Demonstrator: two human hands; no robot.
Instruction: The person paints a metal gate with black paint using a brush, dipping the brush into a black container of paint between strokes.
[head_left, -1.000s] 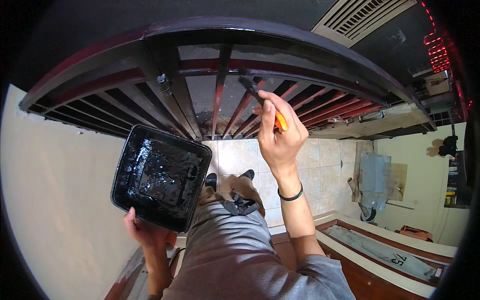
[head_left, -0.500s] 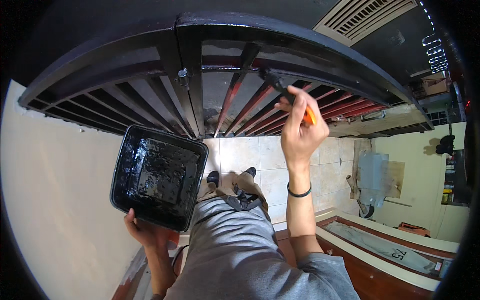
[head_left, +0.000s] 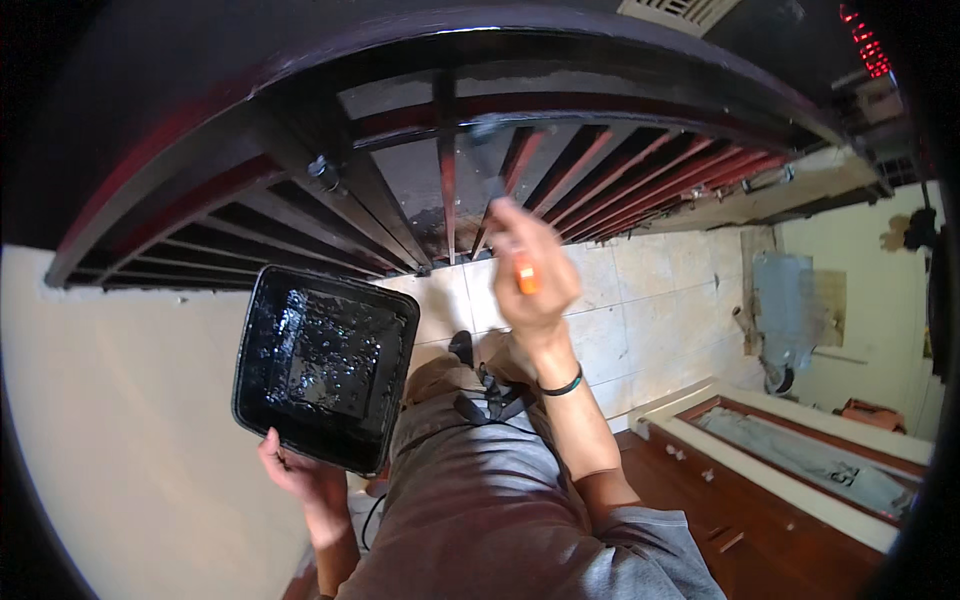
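My left hand (head_left: 305, 478) grips the lower edge of a square black tub (head_left: 375, 440), its thumb over the rim and the other fingers underneath. Wet black paint (head_left: 310, 345) coats the tub's inside in patches. My right hand (head_left: 535, 268) is closed on a paintbrush (head_left: 484, 160) with an orange-ended handle; hand and brush are smeared by motion. The dark bristles are at the lower rail of a barred metal gate (head_left: 440, 110); whether they touch it cannot be made out. Black covers the left bars, while bars at the right still show red.
A metal latch (head_left: 325, 172) sticks out from the gate's upright. At left is a pale wall (head_left: 130, 400); below lies a tiled floor (head_left: 600, 290). A cream-framed wooden cabinet (head_left: 740, 480) stands at lower right, with a grey sheet-like item (head_left: 785, 300) beyond it.
My right hand and the brush have moved left along the gate. The view has turned, shifting the gate and the cabinet. My left hand still holds the tub.
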